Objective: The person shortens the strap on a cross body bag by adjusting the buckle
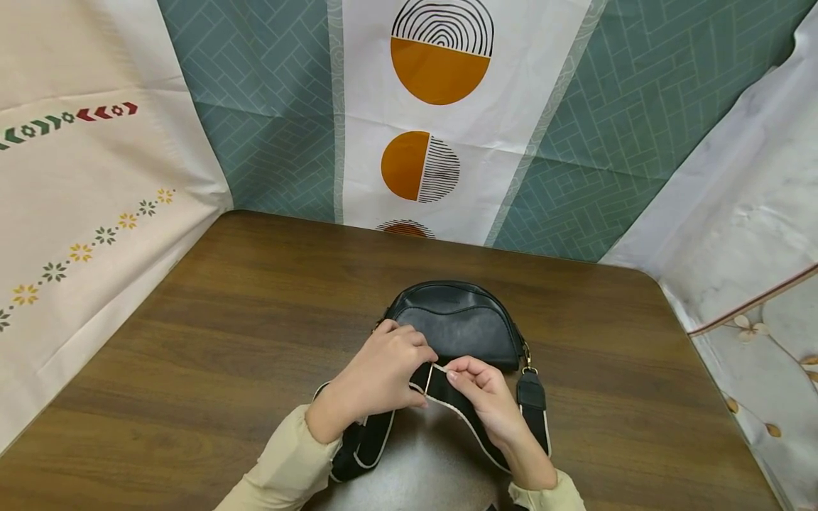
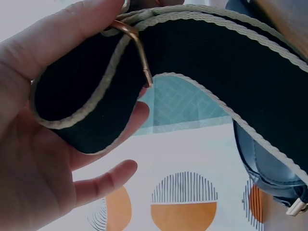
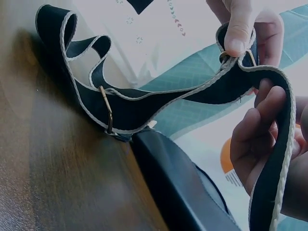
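Observation:
A black handbag (image 1: pixel 456 326) stands on the wooden table, with its wide black strap (image 1: pixel 450 394), edged in cream cord, looped in front of it. My left hand (image 1: pixel 390 369) grips the strap beside a thin gold slider buckle (image 1: pixel 428 380). In the left wrist view the strap folds back in a loop (image 2: pixel 86 130) inside that hand, the thumb pressing near the buckle. Just right of the buckle, my right hand (image 1: pixel 488 401) pinches the strap's edge between thumb and fingers. A second gold buckle (image 3: pixel 109 110) sits lower on the strap in the right wrist view.
The brown tabletop (image 1: pixel 224 341) extends around the bag. A gold clip (image 1: pixel 528 363) joins the strap's leather end (image 1: pixel 530 390) to the bag's right side. Patterned cloths hang behind the table (image 1: pixel 268 106) and along both sides.

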The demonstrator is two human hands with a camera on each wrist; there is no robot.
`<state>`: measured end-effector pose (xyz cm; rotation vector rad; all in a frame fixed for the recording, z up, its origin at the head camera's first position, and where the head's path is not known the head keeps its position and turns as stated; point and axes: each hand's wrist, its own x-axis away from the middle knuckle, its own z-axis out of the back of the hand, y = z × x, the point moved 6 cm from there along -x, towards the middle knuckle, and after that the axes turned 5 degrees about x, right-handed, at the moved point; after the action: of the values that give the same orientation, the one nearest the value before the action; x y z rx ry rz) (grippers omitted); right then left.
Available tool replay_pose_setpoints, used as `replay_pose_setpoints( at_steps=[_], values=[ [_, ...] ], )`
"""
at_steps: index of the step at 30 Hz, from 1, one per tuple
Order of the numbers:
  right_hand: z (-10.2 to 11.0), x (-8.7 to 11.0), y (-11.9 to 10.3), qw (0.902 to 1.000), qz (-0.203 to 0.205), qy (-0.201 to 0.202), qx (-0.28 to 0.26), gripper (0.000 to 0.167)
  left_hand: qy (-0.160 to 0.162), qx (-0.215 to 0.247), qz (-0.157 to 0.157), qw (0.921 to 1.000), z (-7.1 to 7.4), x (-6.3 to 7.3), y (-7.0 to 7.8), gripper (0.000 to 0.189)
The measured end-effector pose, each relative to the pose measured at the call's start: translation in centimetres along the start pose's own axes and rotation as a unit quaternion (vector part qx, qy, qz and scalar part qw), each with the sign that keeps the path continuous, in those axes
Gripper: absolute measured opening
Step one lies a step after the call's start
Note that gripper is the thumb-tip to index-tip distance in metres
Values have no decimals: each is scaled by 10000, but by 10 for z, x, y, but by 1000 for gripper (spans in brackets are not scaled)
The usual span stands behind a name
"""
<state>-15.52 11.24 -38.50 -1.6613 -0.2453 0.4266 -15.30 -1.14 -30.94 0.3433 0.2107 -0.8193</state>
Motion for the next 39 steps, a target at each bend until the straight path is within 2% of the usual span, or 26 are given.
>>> replay_pose_setpoints(
  at_steps=[10,16,19,22,24,27,30,36,39],
  values=[
    [1,1,5,9993,-315,192,-18,17,60,743,-173,9971,-1,-1,-5,50],
    [-3,0,6,9998,-180,-34,-42,17,53,1229,-321,9919,-3,-2,-4,49],
    [-1,-1,7,9999,-138,31,-3,15,95,947,-239,9952,-3,-2,-4,49],
    [2,-2,7,9997,-154,189,77,13,164,312,-62,9994,-6,-3,-4,49],
    [4,-3,7,9994,-157,262,176,12,196,-96,20,9998,-7,-4,-4,48],
    [4,-3,8,9991,-214,296,229,10,250,-363,31,9990,-8,-6,-2,49],
    [4,-3,8,9989,-258,300,252,9,201,-284,47,9994,-7,-6,0,49],
    [4,-3,8,9988,-278,301,271,8,13,421,225,9989,-9,-5,1,43],
    [4,-3,7,9991,-269,263,207,9,-54,552,218,9982,-10,-5,1,41]
  ],
)
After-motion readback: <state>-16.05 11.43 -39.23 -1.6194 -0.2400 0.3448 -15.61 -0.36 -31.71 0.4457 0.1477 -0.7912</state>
